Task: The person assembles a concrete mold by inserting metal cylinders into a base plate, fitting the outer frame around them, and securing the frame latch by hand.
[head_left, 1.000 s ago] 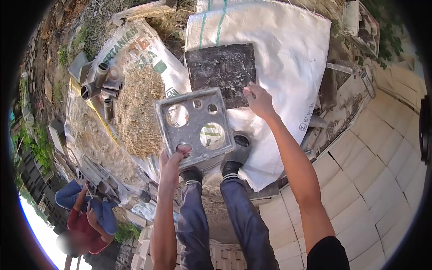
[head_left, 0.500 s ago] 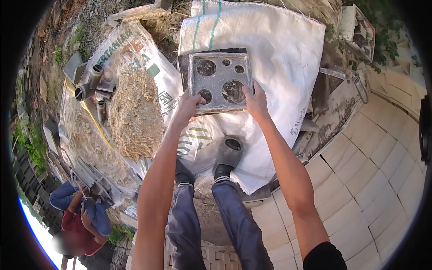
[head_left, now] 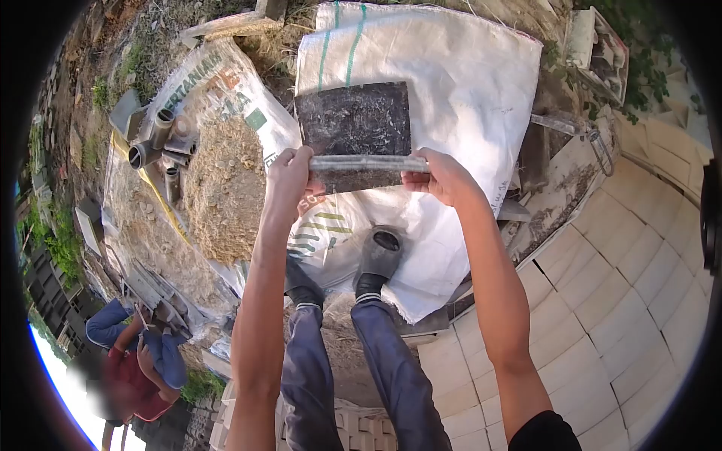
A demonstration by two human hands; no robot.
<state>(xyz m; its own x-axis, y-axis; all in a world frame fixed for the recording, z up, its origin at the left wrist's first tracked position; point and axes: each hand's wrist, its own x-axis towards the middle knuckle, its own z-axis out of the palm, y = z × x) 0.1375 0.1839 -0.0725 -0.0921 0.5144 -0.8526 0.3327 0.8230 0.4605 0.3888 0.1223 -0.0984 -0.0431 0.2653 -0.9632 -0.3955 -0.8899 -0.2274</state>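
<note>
A grey square mould plate (head_left: 368, 163) is seen edge-on, so its round holes are hidden. My left hand (head_left: 290, 174) is closed on its left end, and my right hand (head_left: 444, 177) grips the right end, with fingers curled under it. Beyond and below the plate lies a dark, scuffed square board (head_left: 355, 118) with pale smears. The board rests on a white woven sack (head_left: 474, 98) in front of my shoes.
Left of the board, a sandy heap (head_left: 226, 180) sits on a printed sack, with dark pipe pieces (head_left: 156, 135) beside it. Pale blocks (head_left: 602, 301) are stacked at the right. Another person (head_left: 139, 368) sits at the lower left.
The mould plate has turned from facing me with its holes showing to edge-on. More of the dark board is uncovered. Both hands have kept hold of the plate.
</note>
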